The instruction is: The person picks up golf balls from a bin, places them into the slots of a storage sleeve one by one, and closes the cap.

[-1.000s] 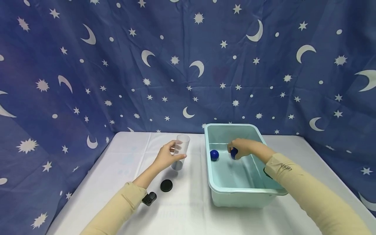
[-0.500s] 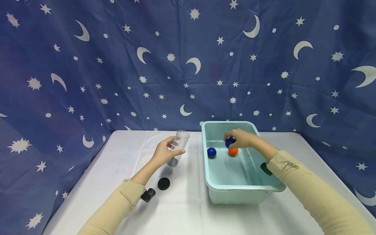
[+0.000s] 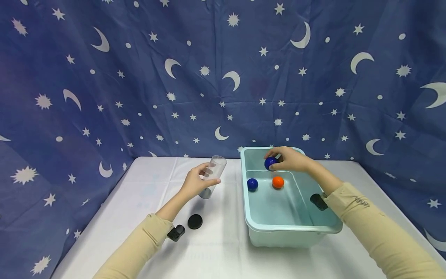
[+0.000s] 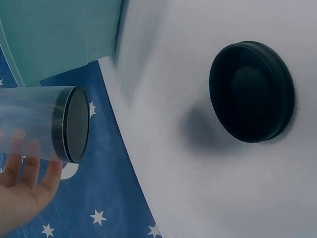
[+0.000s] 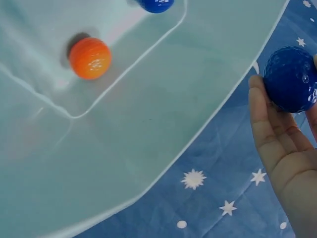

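In the head view my left hand [image 3: 194, 182] grips a clear plastic tube [image 3: 216, 167], its top leaning right and its dark end down near the tabletop. The left wrist view shows the fingers around the tube [image 4: 29, 114] and its dark bottom. My right hand [image 3: 292, 159] holds a blue golf ball [image 3: 270, 163] between thumb and fingers, above the pale green tub [image 3: 245, 201]. Dimples show on that ball [image 5: 291, 79] in the right wrist view. Inside the tub lie an orange golf ball [image 3: 278, 182] and a second blue ball [image 3: 252, 184] by the left wall.
A round black cap [image 3: 195, 221] lies on the white-covered table [image 3: 216, 248], in front of the tube. A blue cloth [image 3: 195, 50] with stars and moons hangs behind and beside the table. The tub's raised rim stands between the two hands.
The right hand has lifted the blue golf ball up from the tub's floor toward its back, uncovering the orange ball. The tube in the left hand has tilted, its top further right.
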Action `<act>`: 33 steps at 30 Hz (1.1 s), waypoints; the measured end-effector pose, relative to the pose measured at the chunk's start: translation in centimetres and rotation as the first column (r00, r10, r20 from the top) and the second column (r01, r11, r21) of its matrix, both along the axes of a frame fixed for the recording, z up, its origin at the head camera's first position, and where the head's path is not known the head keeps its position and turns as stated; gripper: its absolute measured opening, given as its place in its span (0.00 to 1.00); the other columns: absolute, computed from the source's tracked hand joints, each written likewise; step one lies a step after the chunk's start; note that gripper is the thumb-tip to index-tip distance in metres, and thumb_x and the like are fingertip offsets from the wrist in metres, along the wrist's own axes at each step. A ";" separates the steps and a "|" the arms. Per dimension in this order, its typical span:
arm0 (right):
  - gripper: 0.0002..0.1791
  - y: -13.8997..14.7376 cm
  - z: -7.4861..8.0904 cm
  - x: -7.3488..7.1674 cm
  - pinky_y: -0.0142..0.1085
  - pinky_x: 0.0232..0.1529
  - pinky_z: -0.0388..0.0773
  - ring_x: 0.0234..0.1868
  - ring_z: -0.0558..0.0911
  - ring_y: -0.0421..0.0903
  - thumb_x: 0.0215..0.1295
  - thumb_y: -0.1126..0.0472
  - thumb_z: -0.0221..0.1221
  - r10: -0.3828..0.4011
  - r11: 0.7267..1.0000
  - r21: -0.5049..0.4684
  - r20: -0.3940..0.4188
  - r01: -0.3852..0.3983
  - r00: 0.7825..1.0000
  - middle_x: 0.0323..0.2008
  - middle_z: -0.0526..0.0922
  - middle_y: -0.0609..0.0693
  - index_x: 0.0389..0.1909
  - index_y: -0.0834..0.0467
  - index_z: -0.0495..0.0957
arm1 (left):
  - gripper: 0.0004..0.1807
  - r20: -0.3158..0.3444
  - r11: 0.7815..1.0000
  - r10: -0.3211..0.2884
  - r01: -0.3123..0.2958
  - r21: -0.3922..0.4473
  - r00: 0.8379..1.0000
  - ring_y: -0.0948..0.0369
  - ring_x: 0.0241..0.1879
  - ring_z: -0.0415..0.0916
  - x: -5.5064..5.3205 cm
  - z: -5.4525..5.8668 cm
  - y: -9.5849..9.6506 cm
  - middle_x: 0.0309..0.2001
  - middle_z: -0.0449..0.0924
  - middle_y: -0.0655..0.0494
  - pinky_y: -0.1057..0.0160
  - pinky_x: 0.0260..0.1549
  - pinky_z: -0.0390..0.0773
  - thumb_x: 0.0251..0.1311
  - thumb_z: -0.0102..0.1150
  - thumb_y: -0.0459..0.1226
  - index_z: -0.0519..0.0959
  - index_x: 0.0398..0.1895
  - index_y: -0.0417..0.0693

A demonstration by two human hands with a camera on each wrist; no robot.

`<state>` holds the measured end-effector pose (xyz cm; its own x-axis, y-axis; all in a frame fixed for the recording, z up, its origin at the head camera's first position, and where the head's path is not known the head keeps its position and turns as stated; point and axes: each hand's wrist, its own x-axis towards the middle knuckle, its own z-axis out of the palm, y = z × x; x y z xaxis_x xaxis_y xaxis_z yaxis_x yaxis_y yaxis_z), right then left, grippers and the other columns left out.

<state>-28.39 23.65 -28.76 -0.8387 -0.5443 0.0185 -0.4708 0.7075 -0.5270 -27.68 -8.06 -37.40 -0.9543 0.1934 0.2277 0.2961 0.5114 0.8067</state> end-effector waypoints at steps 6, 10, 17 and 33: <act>0.18 -0.3 0.6 0.4 0.36 0.39 0.81 0.35 0.81 0.48 0.61 0.64 0.59 -0.036 0.998 -0.053 -0.011 0.036 0.999 0.47 0.78 0.65 0.52 0.65 0.74 | 0.30 0.025 0.999 -0.039 0.038 0.033 0.999 0.47 0.48 0.76 0.0 0.1 0.2 0.50 0.78 0.41 0.53 0.40 0.79 0.48 0.71 0.40 0.74 0.57 0.47; 0.18 -0.5 0.7 0.7 0.35 0.39 0.81 0.35 0.82 0.48 0.61 0.64 0.60 -0.078 0.994 -0.080 -0.020 0.076 0.997 0.47 0.77 0.64 0.52 0.64 0.74 | 0.31 0.049 0.995 -0.093 0.092 0.031 0.994 0.46 0.47 0.77 0.1 0.1 0.1 0.52 0.76 0.38 0.54 0.41 0.80 0.50 0.69 0.40 0.72 0.60 0.46; 0.19 -1.4 1.4 1.0 0.40 0.43 0.82 0.41 0.84 0.54 0.60 0.65 0.60 -0.131 0.980 -0.154 -0.030 0.125 0.991 0.50 0.77 0.66 0.53 0.63 0.74 | 0.31 0.037 0.995 -0.100 0.099 0.020 0.994 0.48 0.46 0.78 0.5 0.9 0.2 0.48 0.79 0.42 0.54 0.42 0.79 0.49 0.70 0.39 0.73 0.59 0.47; 0.20 -3.8 2.9 1.9 0.43 0.47 0.81 0.45 0.83 0.57 0.59 0.65 0.63 -0.114 0.976 -0.190 -0.017 0.109 0.993 0.53 0.76 0.65 0.53 0.64 0.75 | 0.31 0.035 0.990 -0.137 0.138 -0.039 0.990 0.50 0.45 0.77 1.0 1.9 1.1 0.46 0.79 0.42 0.56 0.41 0.78 0.47 0.71 0.40 0.75 0.57 0.49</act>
<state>-26.47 19.81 -25.85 -0.8916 -0.4321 0.1355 -0.4107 0.6458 -0.6436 -26.68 -6.96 -35.53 -0.9247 0.3320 0.1863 0.3401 0.5004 0.7962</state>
